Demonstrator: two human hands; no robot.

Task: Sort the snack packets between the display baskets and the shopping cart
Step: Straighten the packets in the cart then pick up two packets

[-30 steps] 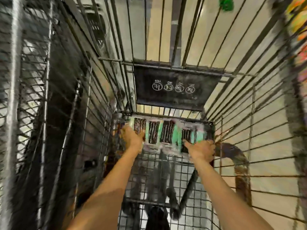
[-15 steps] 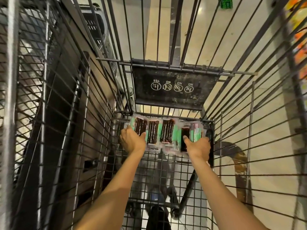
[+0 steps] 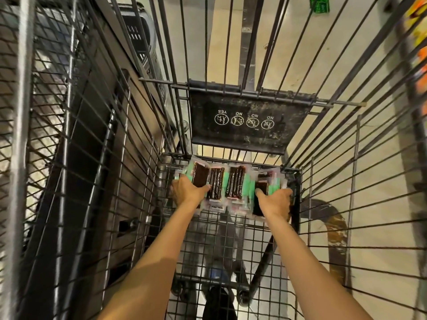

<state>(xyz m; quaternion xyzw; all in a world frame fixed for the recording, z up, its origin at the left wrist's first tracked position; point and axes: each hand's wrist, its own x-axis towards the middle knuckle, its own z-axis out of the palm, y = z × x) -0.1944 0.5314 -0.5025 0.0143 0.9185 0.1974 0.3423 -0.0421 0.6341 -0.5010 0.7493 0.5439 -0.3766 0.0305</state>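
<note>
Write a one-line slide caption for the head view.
Inside a wire shopping cart, the left hand and right hand each grip one end of a row of snack packets.

There on the cart (image 3: 298,204), the black seat flap (image 3: 288,132) reads upside down: YES, NO, NO, NO. Each word sits by a round pictogram.

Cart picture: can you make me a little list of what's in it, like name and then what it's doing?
view: looking down into a wire cart
packets: a row at the cart's far end, dark snack strips inside, green and pink edges
left hand: grips the row's left end, thumb on top
right hand: grips the row's right end, thumb on top
flap: black, with one YES and three NO signs, above the packets
</note>
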